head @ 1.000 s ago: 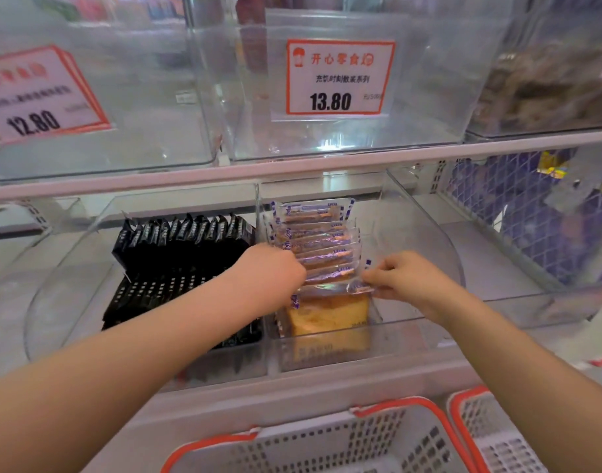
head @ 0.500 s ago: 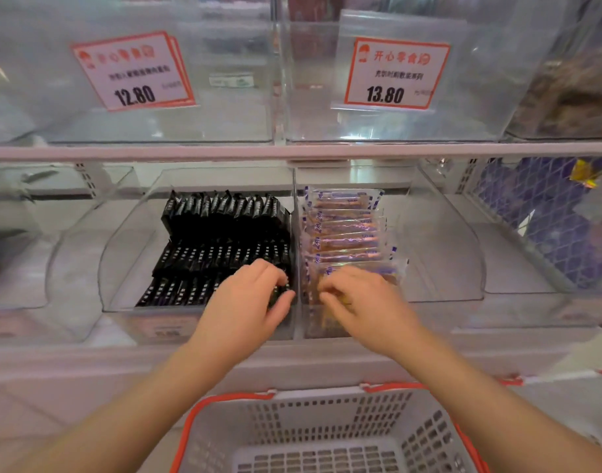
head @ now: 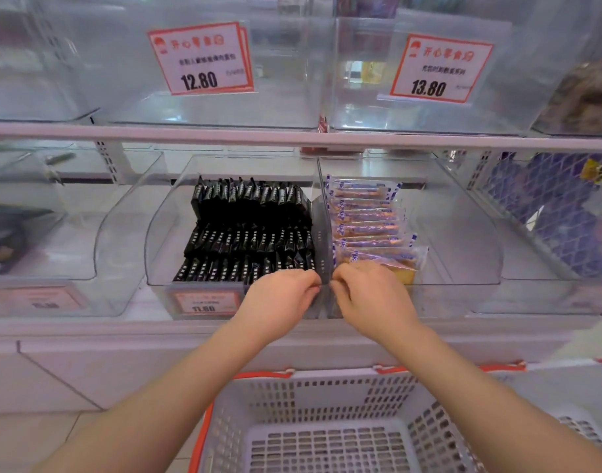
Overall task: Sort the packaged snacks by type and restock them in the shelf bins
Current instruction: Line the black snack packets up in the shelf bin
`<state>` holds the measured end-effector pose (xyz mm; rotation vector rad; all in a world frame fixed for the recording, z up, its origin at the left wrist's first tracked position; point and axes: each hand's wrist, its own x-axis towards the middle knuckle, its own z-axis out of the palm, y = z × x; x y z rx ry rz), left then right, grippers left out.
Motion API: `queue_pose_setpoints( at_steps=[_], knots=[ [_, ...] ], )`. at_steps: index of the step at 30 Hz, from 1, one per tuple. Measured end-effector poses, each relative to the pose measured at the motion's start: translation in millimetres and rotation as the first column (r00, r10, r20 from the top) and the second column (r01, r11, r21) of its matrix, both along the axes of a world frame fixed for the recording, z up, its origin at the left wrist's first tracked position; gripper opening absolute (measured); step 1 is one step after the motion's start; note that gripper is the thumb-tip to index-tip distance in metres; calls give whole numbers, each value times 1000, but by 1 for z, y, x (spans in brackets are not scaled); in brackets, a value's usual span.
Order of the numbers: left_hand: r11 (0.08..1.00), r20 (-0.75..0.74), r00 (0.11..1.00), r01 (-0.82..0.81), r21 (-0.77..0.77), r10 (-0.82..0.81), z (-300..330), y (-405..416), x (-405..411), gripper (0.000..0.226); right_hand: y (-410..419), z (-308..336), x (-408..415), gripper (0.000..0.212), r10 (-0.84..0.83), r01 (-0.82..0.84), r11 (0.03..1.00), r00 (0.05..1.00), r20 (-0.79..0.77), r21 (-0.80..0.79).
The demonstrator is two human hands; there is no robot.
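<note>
Clear shelf bin (head: 463, 233), lower shelf, split by an upright divider (head: 321, 233). Left half: black packets (head: 248, 230) in rows, filling it up to the divider. Right half: clear cake packets (head: 368, 220) stacked against the divider, open floor to their right. Left hand (head: 279, 298) and right hand (head: 371, 298) at the bin's front edge, either side of the divider; fingers curled, fingertips at the divider, grip unclear. White basket (head: 327, 404) below.

light: bright, even (overhead) | glare: clear bins (head: 412, 107) | blur: soft edges | distortion: wide-angle bowing
</note>
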<state>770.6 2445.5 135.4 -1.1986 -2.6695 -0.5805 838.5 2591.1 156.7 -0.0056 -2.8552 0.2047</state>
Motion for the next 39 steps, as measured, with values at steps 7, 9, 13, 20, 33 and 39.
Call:
queue_pose_setpoints(
  at_steps=[7,9,13,20,33,39],
  knots=[
    [989,56,993,-112,94,107,41,-22,-61,18,-49,34,-35,23,7,-73,939,981,-194,-335],
    [988,30,988,-152,1,152,45,-20,-94,22,-59,36,-70,28,-76,81,910,997,27,-407],
    [978,-25,989,-148,-148,146,41,-11,-150,32,-59,27,-137,42,-268,350,825,933,240,-443],
    [977,-25,988,-158,-145,156,20,2,-196,51,-51,5,-195,30,-455,492,809,871,187,-322],
    [958,-178,956,-257,-127,233,11,11,-203,51,-41,-6,-206,21,-433,441,841,896,101,-314],
    [970,-77,988,-148,-191,135,14,-2,-205,59,-39,3,-209,26,-330,343,936,933,145,-73]
  ],
)
